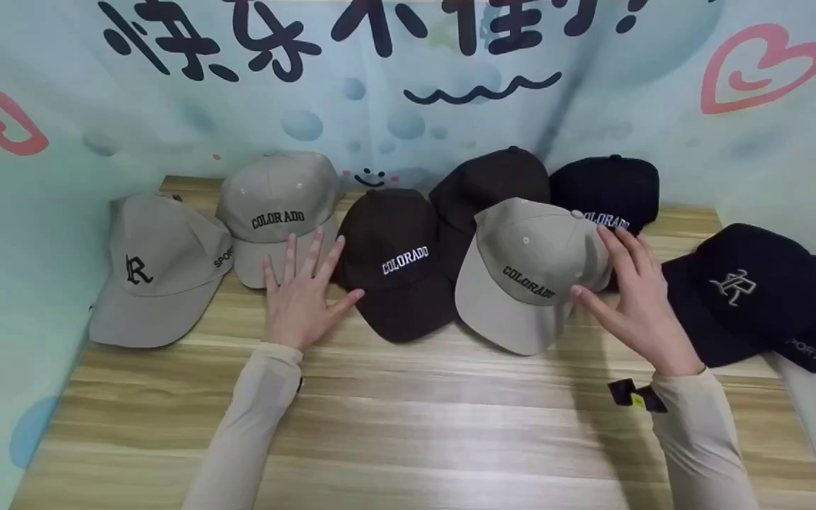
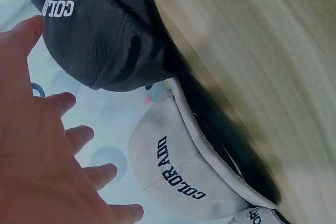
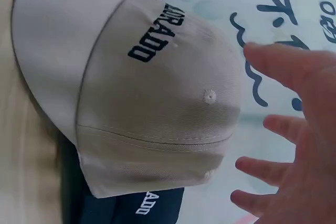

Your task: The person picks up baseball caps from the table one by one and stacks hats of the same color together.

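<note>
My left hand [image 1: 307, 294] is held with fingers spread, over the brim of a light grey COLORADO cap [image 1: 277, 191]. Its thumb reaches the edge of a dark brown COLORADO cap [image 1: 397, 234]; in the left wrist view, the fingers [image 2: 100, 174] are straight and hold nothing. Beside a beige COLORADO cap [image 1: 521, 248] is my right hand [image 1: 638, 308], thumb and fingers apart at the cap's right side. The right wrist view shows those fingers [image 3: 262, 169] extended, with a gap to the beige cap [image 3: 157, 93], which sits tilted in front of other caps.
A grey cap [image 1: 160, 248] with an R emblem lies at the far left. Behind the beige cap stand another dark brown cap [image 1: 496, 180] and a black COLORADO cap [image 1: 610, 188]. A black R cap [image 1: 755, 290] lies by the wooden table's [image 1: 450, 425] right edge. A printed backdrop [image 1: 394, 106] hangs behind.
</note>
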A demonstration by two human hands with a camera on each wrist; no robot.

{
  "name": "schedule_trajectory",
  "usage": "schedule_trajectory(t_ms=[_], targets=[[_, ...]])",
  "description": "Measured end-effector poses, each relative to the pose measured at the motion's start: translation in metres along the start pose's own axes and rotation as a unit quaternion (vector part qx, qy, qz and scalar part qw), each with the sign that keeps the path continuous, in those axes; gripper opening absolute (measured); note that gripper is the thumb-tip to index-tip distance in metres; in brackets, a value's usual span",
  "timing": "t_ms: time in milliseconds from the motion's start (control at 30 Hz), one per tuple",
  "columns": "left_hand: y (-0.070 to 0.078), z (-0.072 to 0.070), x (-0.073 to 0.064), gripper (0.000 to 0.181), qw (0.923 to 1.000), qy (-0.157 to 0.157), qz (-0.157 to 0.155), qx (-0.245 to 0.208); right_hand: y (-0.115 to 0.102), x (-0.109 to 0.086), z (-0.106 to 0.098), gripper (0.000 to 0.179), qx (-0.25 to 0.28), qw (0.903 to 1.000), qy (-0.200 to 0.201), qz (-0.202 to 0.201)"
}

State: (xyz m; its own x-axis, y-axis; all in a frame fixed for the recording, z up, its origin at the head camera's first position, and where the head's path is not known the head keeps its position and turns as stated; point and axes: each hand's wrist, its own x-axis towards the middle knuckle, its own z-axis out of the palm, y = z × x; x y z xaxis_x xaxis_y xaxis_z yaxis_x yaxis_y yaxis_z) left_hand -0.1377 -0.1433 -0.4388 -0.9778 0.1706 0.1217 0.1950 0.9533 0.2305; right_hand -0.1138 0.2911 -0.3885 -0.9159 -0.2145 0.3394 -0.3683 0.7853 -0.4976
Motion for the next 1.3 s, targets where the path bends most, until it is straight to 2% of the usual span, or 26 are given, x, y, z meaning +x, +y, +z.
schedule_trajectory(t_ms=[100, 200, 433, 600, 733, 933, 1067, 1200, 1300], targets=[[0.002, 0.0, 0.002, 0.081, 1.0, -0.007, 0.002, -0.001, 0.0, 0.011, -0.002, 0.075, 0.0, 0.9998, -0.002, -0.018], [0.005, 0.0, 0.004, 0.081, 0.9999, -0.013, 0.004, 0.007, -0.001, 0.024, -0.002, 0.075, 0.0, 0.9995, -0.021, -0.024], [0.008, -0.001, 0.008, 0.08, 0.9997, -0.024, 0.01, 0.002, -0.006, 0.052, -0.004, 0.091, 0.018, 0.9948, -0.095, 0.031], [0.005, 0.0, 0.005, 0.077, 0.9997, -0.021, 0.011, 0.001, -0.01, 0.061, -0.004, 0.095, 0.02, 0.9943, -0.089, 0.056], [-0.001, 0.002, 0.001, 0.074, 0.9997, -0.023, 0.002, -0.003, -0.016, 0.059, -0.006, 0.09, 0.027, 0.9971, -0.058, 0.041], [-0.008, 0.004, -0.004, 0.071, 0.999, -0.027, -0.016, -0.033, -0.032, 0.05, -0.01, 0.076, 0.034, 0.9978, -0.035, -0.045], [-0.013, 0.001, -0.006, 0.07, 0.9985, -0.026, -0.02, -0.043, -0.045, 0.044, -0.018, 0.057, 0.076, 0.9925, -0.064, -0.072], [-0.015, 0.002, -0.003, 0.069, 0.9987, -0.024, -0.015, -0.042, -0.055, 0.033, -0.032, 0.041, 0.128, 0.983, -0.112, -0.068], [-0.016, 0.004, -0.001, 0.069, 0.9991, -0.022, -0.011, -0.036, -0.061, 0.024, -0.042, 0.036, 0.143, 0.9774, -0.136, -0.076]])
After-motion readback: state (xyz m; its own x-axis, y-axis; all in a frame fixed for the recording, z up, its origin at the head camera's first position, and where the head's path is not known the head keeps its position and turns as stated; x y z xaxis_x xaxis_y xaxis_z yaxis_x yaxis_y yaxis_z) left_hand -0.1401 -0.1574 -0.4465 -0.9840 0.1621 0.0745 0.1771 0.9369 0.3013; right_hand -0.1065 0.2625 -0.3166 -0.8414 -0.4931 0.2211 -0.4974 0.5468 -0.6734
